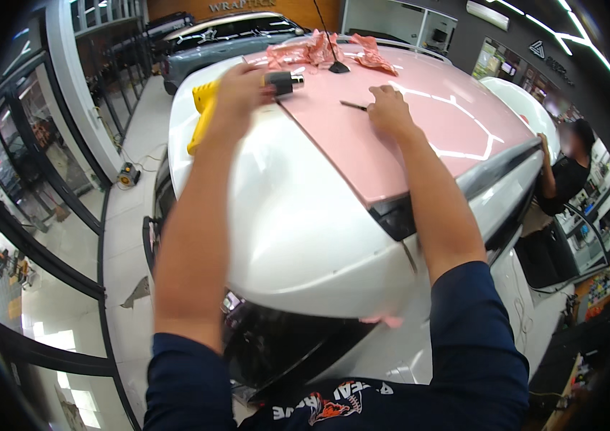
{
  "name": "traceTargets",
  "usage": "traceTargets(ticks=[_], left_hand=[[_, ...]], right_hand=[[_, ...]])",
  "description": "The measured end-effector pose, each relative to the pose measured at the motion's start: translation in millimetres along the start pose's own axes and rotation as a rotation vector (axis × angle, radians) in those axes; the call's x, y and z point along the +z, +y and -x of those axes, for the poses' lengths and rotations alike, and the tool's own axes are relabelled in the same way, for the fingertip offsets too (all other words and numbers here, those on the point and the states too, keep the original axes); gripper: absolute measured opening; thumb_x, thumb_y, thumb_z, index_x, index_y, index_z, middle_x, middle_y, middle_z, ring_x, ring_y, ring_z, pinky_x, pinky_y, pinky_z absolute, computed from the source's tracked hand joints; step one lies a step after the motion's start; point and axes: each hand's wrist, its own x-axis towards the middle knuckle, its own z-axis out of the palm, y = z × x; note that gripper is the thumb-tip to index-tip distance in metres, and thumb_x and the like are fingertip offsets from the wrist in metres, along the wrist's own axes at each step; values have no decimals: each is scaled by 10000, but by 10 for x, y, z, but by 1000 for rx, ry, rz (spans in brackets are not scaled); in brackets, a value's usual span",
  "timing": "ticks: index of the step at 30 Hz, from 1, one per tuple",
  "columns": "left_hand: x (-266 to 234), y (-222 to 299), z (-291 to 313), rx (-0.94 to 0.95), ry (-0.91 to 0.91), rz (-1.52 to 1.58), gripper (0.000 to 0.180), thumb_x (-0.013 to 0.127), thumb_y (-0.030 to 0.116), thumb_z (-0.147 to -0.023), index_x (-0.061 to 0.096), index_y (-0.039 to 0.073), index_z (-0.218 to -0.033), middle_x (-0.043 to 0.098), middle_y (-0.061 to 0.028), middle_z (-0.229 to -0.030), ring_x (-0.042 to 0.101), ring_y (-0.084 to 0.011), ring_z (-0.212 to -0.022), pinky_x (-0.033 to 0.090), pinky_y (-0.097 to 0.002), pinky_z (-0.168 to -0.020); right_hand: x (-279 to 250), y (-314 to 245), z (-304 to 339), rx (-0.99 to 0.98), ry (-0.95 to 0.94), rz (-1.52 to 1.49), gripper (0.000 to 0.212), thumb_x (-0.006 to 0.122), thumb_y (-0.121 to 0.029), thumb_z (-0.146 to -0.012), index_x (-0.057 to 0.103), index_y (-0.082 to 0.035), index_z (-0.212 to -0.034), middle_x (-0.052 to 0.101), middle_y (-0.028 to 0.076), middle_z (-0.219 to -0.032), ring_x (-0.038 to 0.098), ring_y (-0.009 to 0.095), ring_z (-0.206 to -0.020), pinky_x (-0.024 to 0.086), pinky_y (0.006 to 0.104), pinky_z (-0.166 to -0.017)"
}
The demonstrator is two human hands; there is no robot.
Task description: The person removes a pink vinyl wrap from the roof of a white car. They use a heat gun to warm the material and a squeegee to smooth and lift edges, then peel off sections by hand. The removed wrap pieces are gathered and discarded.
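Observation:
My left hand (239, 104) is wrapped round a yellow heat gun (205, 104), its dark nozzle pointing right over the car roof; the hand is slightly blurred. In my right hand (390, 113), closed fingers hold a slim craft knife (353, 105) whose tip points left, just over the pink film. That glossy pink film (351, 147) covers the roof, and its edge runs diagonally beside the bare white rear panel (276, 223). Crumpled pink film (305, 52) lies at the far side of the roof, near a black antenna (338, 67).
Another person (571, 169) in dark clothes stands at the car's right side, a hand against the roof edge. Beyond the roof is a grey-blue car (233, 44). Glass doors (39, 187) line the left. A small yellow-black device (129, 174) with a cable sits on the floor.

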Motion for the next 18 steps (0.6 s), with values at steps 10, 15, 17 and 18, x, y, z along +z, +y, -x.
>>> traceTargets(ticks=[10, 15, 17, 18], left_hand=[[-68, -55, 164, -310, -128, -1868, 483, 541, 472, -917, 699, 32, -1038, 696, -178, -997, 671, -286, -961, 512, -412, -807], [-470, -178, 150, -51, 104, -1887, 489, 536, 472, -920, 698, 21, -1020, 695, -171, -997, 670, -324, -922, 514, -442, -787], [-649, 11, 269, 50, 206, -1857, 480, 533, 464, -923, 698, 19, -998, 693, -178, -979, 669, -334, -910, 512, -447, -777], [-789, 137, 350, 90, 264, -1811, 478, 533, 462, -923, 699, 18, -983, 692, -182, -964, 670, -339, -903, 510, -447, -771]], right_hand=[[-102, 75, -91, 32, -230, -22, 267, 530, -151, -900, 641, -16, -1102, 590, 182, -1184, 538, 350, -1137, 457, 493, -938], [-260, 16, 50, 19, -317, -176, 281, 509, -149, -910, 642, -22, -1123, 581, 160, -1224, 521, 339, -1174, 438, 510, -962], [-266, -46, 67, -16, -333, -163, 290, 494, -135, -911, 637, -23, -1138, 576, 151, -1238, 512, 338, -1191, 431, 518, -971], [-258, -68, 82, -15, -309, -161, 285, 491, -129, -909, 634, -25, -1132, 587, 155, -1219, 528, 339, -1172, 439, 516, -964]])
